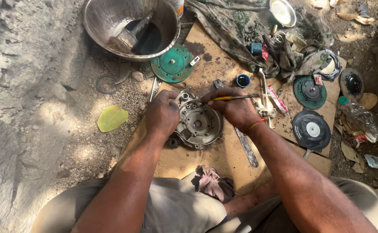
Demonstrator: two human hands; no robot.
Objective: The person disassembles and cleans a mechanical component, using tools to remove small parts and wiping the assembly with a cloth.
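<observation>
**Round metal housing getting worked on over cardboard**

Cardboard sheet [223,155] is lying flat on dusty ground as the work surface, with a person sitting at its near edge. Closest in, a crumpled brownish rag [212,183] is sitting between the forearms, just short of the hands.

Next out, the left hand [162,114] is curling over the left rim of a round grey metal housing [199,124], fingers closed on its edge and pinning it to the cardboard. The right hand [236,110] is gripping a slim yellow-handled tool [232,98] in a closed fist, and the tool's tip is pointing toward the housing's top edge. Can't tell if the tip is actually touching. A long flat file [247,149] is lying just under the right wrist.

Right of the right hand, a black disc with a white centre [312,129] is resting on the cardboard, with a green-rimmed disc [310,91] just beyond it. Just past the hands, a small blue cap [242,80] is sitting there. Farther out, beyond the left hand, a green round plate [172,64] is lying beside a big metal bowl [107,21] holding dark liquid and a brush [133,32]. A patterned cloth [232,26] piled with small parts is spreading out beyond the right hand.
</observation>
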